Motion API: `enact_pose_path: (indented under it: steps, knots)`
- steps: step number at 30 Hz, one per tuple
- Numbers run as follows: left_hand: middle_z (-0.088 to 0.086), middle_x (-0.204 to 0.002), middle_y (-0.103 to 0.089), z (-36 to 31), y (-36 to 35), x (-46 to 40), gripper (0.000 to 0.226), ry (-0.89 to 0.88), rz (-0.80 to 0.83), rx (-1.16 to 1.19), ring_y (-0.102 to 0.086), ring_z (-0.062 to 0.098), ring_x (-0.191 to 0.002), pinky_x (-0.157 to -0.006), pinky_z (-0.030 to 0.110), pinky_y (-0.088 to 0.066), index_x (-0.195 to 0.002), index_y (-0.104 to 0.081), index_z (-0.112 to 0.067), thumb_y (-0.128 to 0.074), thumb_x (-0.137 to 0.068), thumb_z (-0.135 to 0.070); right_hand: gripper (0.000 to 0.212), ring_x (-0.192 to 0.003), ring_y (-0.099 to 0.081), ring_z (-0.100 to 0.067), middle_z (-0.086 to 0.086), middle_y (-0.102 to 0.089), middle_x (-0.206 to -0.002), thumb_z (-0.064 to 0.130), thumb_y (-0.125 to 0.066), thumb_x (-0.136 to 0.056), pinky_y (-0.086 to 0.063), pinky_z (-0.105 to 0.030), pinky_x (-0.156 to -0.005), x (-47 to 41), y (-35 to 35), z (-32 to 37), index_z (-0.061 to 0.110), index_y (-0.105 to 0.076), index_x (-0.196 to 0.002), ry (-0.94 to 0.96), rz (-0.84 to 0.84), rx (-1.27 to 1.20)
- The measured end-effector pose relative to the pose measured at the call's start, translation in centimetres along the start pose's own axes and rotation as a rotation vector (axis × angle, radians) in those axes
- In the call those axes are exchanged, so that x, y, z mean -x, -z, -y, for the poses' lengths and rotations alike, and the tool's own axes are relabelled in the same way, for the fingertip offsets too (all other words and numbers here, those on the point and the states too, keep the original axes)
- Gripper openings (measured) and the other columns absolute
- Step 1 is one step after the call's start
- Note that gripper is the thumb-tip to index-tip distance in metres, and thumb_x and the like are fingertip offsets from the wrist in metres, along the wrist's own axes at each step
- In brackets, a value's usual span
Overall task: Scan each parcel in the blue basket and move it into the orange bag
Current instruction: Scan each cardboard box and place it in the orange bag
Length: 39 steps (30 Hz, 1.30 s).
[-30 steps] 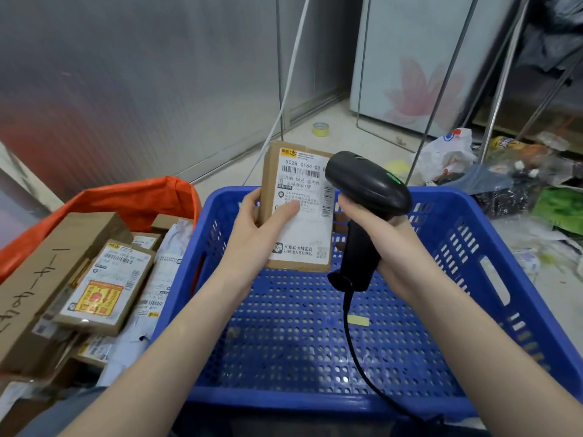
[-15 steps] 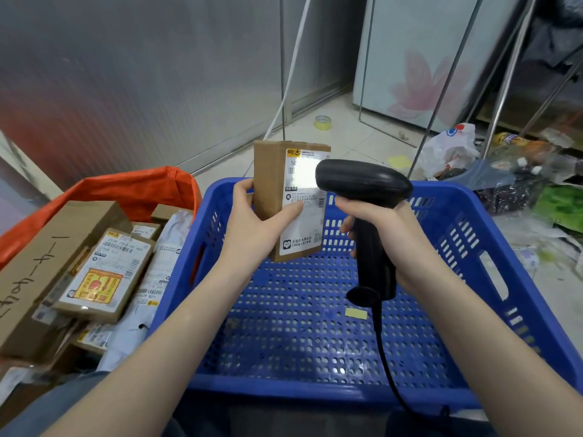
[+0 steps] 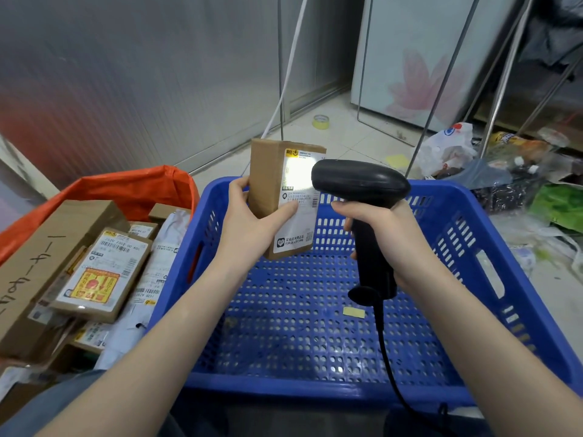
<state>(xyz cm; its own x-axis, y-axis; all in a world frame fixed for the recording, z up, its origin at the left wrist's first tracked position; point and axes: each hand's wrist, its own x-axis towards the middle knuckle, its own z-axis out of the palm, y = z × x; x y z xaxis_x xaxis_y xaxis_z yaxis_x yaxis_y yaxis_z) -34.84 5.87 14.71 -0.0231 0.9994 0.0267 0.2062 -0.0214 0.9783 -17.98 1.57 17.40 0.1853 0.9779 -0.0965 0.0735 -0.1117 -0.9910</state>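
My left hand (image 3: 252, 222) grips a small brown cardboard parcel (image 3: 268, 184) upright above the blue basket (image 3: 473, 234), its white label turned right. My right hand (image 3: 385, 234) holds a black corded barcode scanner (image 3: 359, 187) by its handle, the head pointed at the label, where a bright patch of light falls. The basket's perforated floor holds only a small yellow scrap (image 3: 354, 312). To the left, the orange bag (image 3: 126, 190) lies open with several scanned parcels (image 3: 101, 272) inside.
A long brown box (image 3: 38, 266) with handwriting lies at the bag's left side. Plastic bags and litter (image 3: 504, 171) crowd the floor at the right. A tape roll (image 3: 321, 122) sits on the tiles beyond, near a white cable and metal rack legs.
The parcel has turned so its brown side faces me more. The scanner has swung level at the label, and its light now falls on the label's upper part.
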Motion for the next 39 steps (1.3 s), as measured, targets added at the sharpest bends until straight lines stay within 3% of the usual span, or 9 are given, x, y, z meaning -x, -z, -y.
enact_pose_path:
  steps: [6,12,18,24,31,36,39]
  knots:
    - [-0.008,-0.120,-0.056,0.06,0.31,-0.35,0.068,0.014,-0.033,0.021,-0.063,0.001,-0.092,-0.071,0.027,-0.058,-0.135,-0.034,-0.024,-0.076,-0.080,-0.023,0.010,-0.068,-0.057,-0.015,-0.001,-0.056,-0.068,0.023,-0.071,-0.080,-0.051,-0.030,-0.057,0.10,0.17,0.09,0.016,-0.065,-0.084,0.010,-0.010,0.017]
    - [-0.008,-0.116,-0.057,0.20,0.36,-0.41,0.064,0.020,-0.034,-0.006,-0.063,-0.001,-0.083,-0.063,0.020,-0.056,-0.132,-0.035,-0.023,-0.074,-0.082,-0.025,0.009,-0.070,-0.057,-0.015,-0.002,-0.056,-0.070,0.024,-0.071,-0.080,-0.051,-0.031,-0.058,0.14,0.26,0.09,0.018,-0.065,-0.083,0.010,-0.009,0.024]
    - [-0.018,-0.101,-0.052,0.47,0.43,-0.59,0.055,0.032,-0.054,-0.016,-0.059,-0.001,-0.086,-0.064,0.020,-0.052,-0.121,-0.035,-0.027,-0.074,-0.082,-0.025,0.009,-0.067,-0.055,-0.016,0.001,-0.055,-0.064,0.022,-0.071,-0.079,-0.049,-0.032,-0.057,-0.06,0.50,0.00,0.017,-0.064,-0.076,0.018,-0.002,0.002]
    - [-0.019,-0.099,-0.052,0.54,0.50,-0.63,0.055,0.043,-0.055,-0.011,-0.060,0.000,-0.086,-0.065,0.020,-0.051,-0.119,-0.034,-0.027,-0.074,-0.082,-0.025,0.010,-0.066,-0.055,-0.017,0.002,-0.055,-0.063,0.022,-0.072,-0.078,-0.049,-0.036,-0.060,-0.14,0.58,-0.09,0.017,-0.065,-0.075,0.013,-0.007,0.009]
    - [-0.011,-0.112,-0.057,0.31,0.36,-0.60,0.058,0.023,-0.045,0.002,-0.062,0.004,-0.095,-0.075,0.032,-0.058,-0.124,-0.036,-0.027,-0.075,-0.081,-0.028,0.012,-0.068,-0.055,-0.019,-0.004,-0.054,-0.069,0.020,-0.071,-0.078,-0.050,-0.033,-0.057,-0.31,0.61,-0.14,0.011,-0.064,-0.079,-0.007,-0.035,0.040]
    - [-0.016,-0.107,-0.056,0.19,0.05,-0.27,0.056,-0.003,0.008,-0.009,-0.062,0.000,-0.087,-0.059,0.016,-0.055,-0.122,-0.035,-0.028,-0.074,-0.082,-0.028,0.014,-0.068,-0.055,-0.019,-0.002,-0.054,-0.065,0.019,-0.071,-0.078,-0.050,-0.037,-0.063,-0.32,0.45,-0.21,0.008,-0.064,-0.078,0.008,-0.036,0.063]
    - [-0.009,-0.117,-0.057,0.35,-0.16,-0.10,0.058,-0.013,0.022,-0.008,-0.063,0.003,-0.096,-0.070,0.026,-0.058,-0.124,-0.038,-0.026,-0.075,-0.080,-0.029,0.018,-0.068,-0.054,-0.019,-0.002,-0.054,-0.064,0.019,-0.073,-0.077,-0.051,-0.045,-0.069,-0.35,0.17,-0.39,0.003,-0.064,-0.079,0.028,-0.039,0.094]
